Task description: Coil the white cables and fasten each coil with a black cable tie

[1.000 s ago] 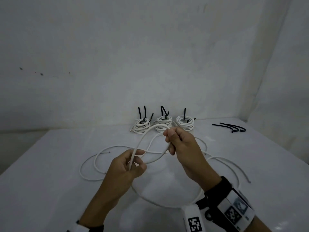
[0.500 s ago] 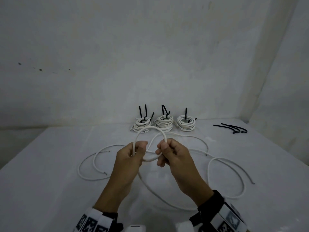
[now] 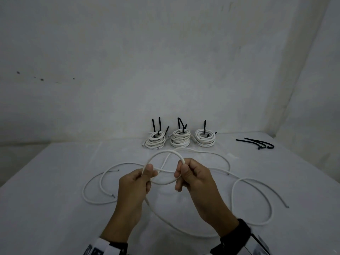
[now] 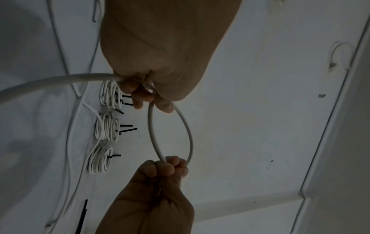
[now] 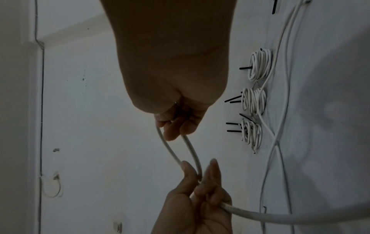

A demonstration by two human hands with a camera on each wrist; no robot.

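Observation:
A white cable (image 3: 161, 153) forms one small loop held above the table between both hands. My left hand (image 3: 145, 173) pinches the loop's left side, and my right hand (image 3: 181, 170) grips its right side. The left wrist view shows the same loop (image 4: 170, 134) stretched from my left hand (image 4: 148, 95) to my right hand (image 4: 166, 166). In the right wrist view the loop (image 5: 180, 152) runs from my right hand (image 5: 176, 125) to my left hand (image 5: 198, 177). The cable's tail (image 3: 184, 229) trails over the table toward me. Loose black ties (image 3: 257, 143) lie at the far right.
Three finished white coils (image 3: 180, 138) with black ties sticking up stand in a row by the back wall. Another loose white cable (image 3: 95, 183) curls on the table (image 3: 46, 208) at the left, and more cable (image 3: 252, 199) loops at the right. Walls close the back and right.
The loop has shrunk from a wide arc to a small ring. My hands came close together at mid-table, then spread slightly, and the right hand dropped back from the far coils.

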